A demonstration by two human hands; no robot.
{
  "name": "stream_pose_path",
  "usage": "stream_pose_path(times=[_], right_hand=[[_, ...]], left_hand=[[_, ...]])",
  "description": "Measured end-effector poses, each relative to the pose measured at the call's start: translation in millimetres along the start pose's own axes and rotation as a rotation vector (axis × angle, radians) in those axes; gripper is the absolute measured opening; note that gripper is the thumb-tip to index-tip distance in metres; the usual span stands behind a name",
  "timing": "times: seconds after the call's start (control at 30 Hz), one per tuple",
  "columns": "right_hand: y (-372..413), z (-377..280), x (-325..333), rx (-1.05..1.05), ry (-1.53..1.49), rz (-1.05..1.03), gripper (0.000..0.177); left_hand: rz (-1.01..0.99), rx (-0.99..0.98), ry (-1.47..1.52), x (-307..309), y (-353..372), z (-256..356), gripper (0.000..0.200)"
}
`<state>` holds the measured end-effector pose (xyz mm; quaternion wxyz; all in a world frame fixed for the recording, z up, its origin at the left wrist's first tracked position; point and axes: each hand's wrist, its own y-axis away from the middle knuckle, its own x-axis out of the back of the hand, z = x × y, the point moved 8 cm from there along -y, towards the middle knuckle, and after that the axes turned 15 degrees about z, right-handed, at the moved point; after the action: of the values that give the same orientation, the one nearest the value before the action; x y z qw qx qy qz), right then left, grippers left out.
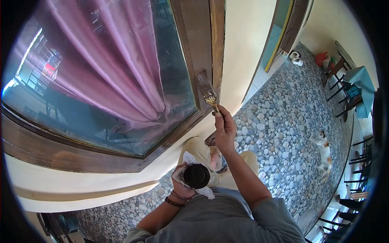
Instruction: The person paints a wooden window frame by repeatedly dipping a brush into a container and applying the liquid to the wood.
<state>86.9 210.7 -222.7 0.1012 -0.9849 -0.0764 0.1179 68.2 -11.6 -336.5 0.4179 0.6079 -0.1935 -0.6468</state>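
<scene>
My right hand [225,128] grips a paintbrush [208,90] by its handle, the worn bristles pointing up against the brown wooden window frame [201,52]. Held low before my body, my left hand [180,182] is wrapped round a can of dark brown paint [196,175]. A white cloth or plastic bag [189,158] is bunched about the can, between it and my fingers. Behind the window glass hangs a pink curtain [117,60], gathered near the lower right corner of the pane.
Pebbled floor [271,121] spreads to the right, where a white and orange cat [324,154] lies. White shoes [296,58] sit by a doorway. Along the far right stand a table with a teal cloth [360,83] and several dark chairs [362,162]. A cream wall [245,44] borders the window frame.
</scene>
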Motion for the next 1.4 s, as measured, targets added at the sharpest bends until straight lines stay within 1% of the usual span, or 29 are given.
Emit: stream_pose_path(times=[0.03, 0.17, 0.27, 0.33, 0.47, 0.53, 0.67, 0.73, 0.97, 1.17, 1.23, 1.4], right_hand=[[0, -1, 0, 0.049, 0.025, 0.008, 0.03], [1, 7, 3, 0.027, 0.041, -0.002, 0.03], [2, 8, 3, 0.028, 0.017, -0.013, 0.03], [3, 9, 3, 0.026, 0.038, -0.007, 0.03], [4, 12, 3, 0.0, 0.025, -0.014, 0.029], [4, 16, 4, 0.014, 0.048, -0.007, 0.029], [5, 21, 6, 0.017, 0.069, -0.016, 0.029], [6, 28, 7, -0.065, 0.039, -0.012, 0.027], [8, 37, 11, -0.082, 0.048, -0.01, 0.026], [9, 38, 14, -0.024, 0.112, -0.003, 0.026], [10, 44, 15, -0.042, 0.108, -0.013, 0.026], [11, 49, 17, -0.022, 0.101, -0.018, 0.026]], left_hand=[[-0.016, 0.008, -0.001, 0, 0, 0, 0.042], [-0.015, -0.034, 0.009, 0, 0, 1, 0.042], [-0.013, -0.091, -0.063, -7, 6, 4, 0.041], [-0.011, -0.057, -0.062, -23, 20, 2, 0.025], [-0.011, -0.048, -0.071, -23, 20, 2, 0.026], [-0.038, -0.01, -0.083, -24, 20, 0, 0.028], [-0.033, -0.035, -0.087, -23, 19, 1, 0.029], [-0.025, -0.041, -0.074, -25, 21, 2, 0.028], [0.002, -0.043, -0.038, -19, 19, 2, 0.027], [0.033, -0.002, -0.022, -19, 21, 0, 0.025], [0.023, -0.045, -0.056, -18, 20, 2, 0.025], [0.012, -0.047, -0.051, -12, 14, 1, 0.025]])
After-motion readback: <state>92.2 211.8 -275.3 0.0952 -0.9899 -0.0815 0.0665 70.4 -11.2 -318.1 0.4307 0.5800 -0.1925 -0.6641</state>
